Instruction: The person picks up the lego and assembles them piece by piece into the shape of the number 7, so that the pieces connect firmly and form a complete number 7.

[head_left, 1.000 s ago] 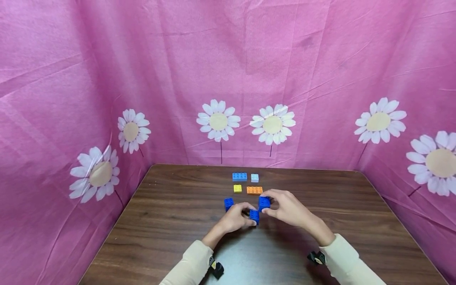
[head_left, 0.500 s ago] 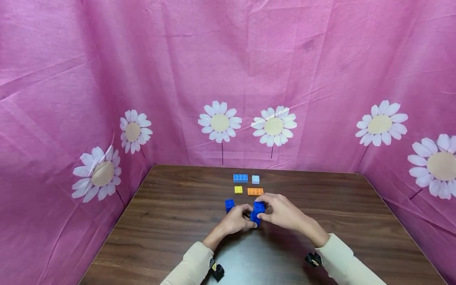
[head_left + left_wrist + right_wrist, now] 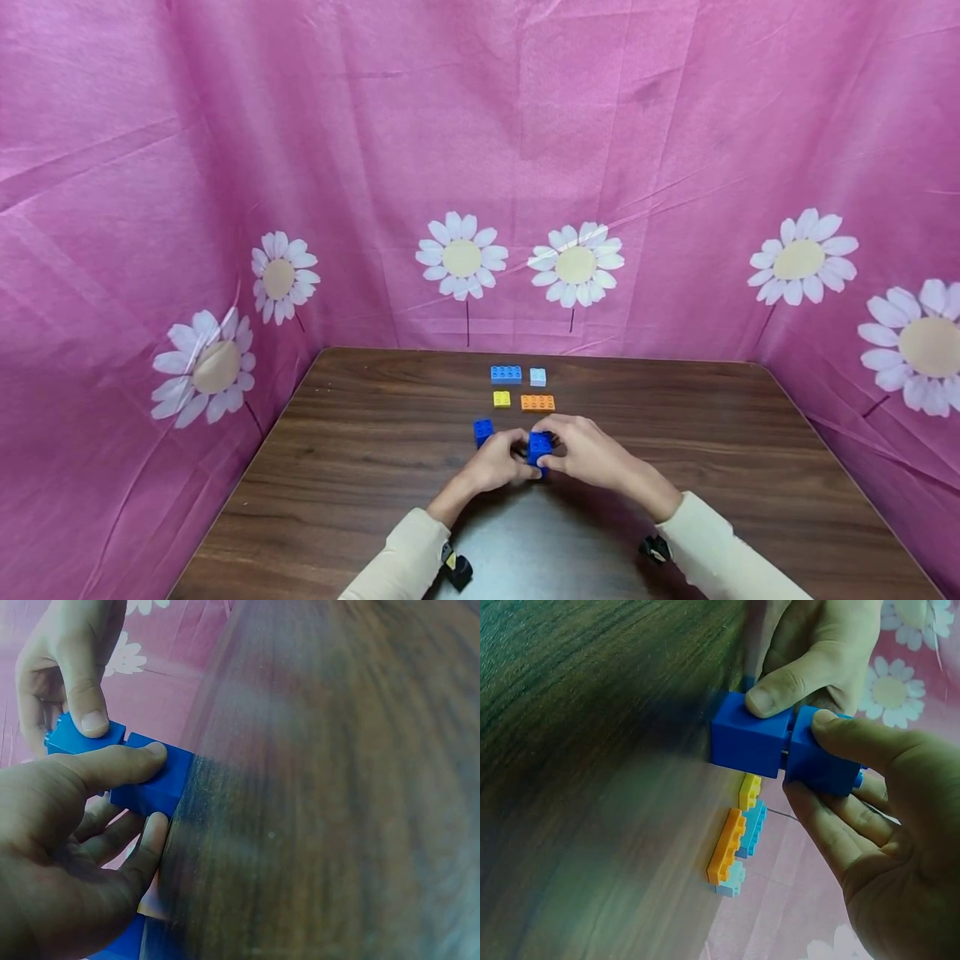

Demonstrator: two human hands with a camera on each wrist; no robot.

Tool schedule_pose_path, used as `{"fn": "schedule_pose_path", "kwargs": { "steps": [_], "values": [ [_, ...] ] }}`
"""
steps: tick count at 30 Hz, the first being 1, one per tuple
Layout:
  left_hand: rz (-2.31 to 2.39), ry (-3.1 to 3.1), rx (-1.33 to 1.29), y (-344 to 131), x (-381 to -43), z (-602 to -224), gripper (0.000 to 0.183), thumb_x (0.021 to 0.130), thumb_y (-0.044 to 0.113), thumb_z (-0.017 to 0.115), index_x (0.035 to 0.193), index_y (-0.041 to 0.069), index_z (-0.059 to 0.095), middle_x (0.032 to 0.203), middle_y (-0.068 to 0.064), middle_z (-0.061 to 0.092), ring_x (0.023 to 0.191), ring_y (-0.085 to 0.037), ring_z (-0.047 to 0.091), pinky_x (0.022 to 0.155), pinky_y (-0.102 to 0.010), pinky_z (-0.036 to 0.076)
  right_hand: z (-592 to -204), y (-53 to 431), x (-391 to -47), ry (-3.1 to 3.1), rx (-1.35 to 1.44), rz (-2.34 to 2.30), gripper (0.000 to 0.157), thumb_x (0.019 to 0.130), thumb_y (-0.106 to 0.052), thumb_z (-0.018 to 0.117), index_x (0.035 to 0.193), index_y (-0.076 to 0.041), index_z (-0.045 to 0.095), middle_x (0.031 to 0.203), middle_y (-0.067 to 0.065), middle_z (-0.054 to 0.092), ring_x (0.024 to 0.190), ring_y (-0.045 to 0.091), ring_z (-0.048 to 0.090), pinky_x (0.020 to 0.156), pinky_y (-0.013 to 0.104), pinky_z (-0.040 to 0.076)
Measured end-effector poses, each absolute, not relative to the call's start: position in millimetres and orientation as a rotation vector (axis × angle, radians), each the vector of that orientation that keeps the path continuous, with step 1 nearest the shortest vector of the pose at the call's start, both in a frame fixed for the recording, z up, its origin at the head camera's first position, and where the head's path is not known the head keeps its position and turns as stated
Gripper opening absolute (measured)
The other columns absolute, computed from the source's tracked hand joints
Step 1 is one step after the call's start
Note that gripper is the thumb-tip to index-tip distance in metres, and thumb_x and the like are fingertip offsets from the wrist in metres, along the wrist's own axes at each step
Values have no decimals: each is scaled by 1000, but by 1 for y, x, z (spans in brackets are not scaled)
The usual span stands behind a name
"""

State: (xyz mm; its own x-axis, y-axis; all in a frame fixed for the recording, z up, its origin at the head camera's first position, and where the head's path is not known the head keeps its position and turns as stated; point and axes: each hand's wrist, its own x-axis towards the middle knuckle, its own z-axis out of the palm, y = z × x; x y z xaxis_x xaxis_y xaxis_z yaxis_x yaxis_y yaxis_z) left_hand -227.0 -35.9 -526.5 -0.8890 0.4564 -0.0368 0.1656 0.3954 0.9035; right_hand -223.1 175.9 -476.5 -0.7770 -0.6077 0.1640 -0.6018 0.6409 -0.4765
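In the head view, my left hand [image 3: 491, 464] grips a dark blue toy building brick [image 3: 746, 742] standing on the table, thumb on one side and fingers on the other. My right hand [image 3: 600, 457] pinches a second dark blue brick [image 3: 538, 444] directly over it. From the right wrist view, the upper brick lines up with the lower one, a narrow gap showing between them. Studs poke out from the upper brick's far end. Just left of my left hand stands a third dark blue brick [image 3: 483, 430], also partly visible in the left wrist view [image 3: 124, 941].
Farther back on the wooden table [image 3: 360, 458] lie a yellow brick [image 3: 502, 399], an orange brick [image 3: 537, 403], a longer blue brick [image 3: 506, 374] and a pale blue brick [image 3: 537, 377]. Behind the table hangs a pink flowered cloth [image 3: 480, 150].
My right hand has brought its blue brick left, above the one in my left hand, then lowered it onto that brick. My left hand has stayed in place.
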Motion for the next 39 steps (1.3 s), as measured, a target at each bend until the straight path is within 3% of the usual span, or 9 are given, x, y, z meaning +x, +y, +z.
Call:
{"fn": "schedule_pose_path", "kwargs": {
  "steps": [24, 39],
  "values": [
    [1509, 2377, 545, -35, -227, -527, 26, 87, 8, 88, 107, 8, 71, 93, -2, 75, 73, -8, 64, 60, -21, 54, -473, 173, -223, 2873, -1178, -715, 38, 94, -15, 83, 128, -1, 73, 115, 9, 78, 95, 14, 73, 77, 30, 63],
    [1516, 2362, 554, -36, -226, -524, 26, 88, 9, 87, 108, 7, 72, 93, -3, 74, 71, -8, 64, 57, -22, 53, -478, 173, -220, 2911, -1151, -703, 43, 94, -18, 83, 131, 1, 72, 115, 12, 78, 90, 12, 71, 72, 26, 61]
  ]
}}
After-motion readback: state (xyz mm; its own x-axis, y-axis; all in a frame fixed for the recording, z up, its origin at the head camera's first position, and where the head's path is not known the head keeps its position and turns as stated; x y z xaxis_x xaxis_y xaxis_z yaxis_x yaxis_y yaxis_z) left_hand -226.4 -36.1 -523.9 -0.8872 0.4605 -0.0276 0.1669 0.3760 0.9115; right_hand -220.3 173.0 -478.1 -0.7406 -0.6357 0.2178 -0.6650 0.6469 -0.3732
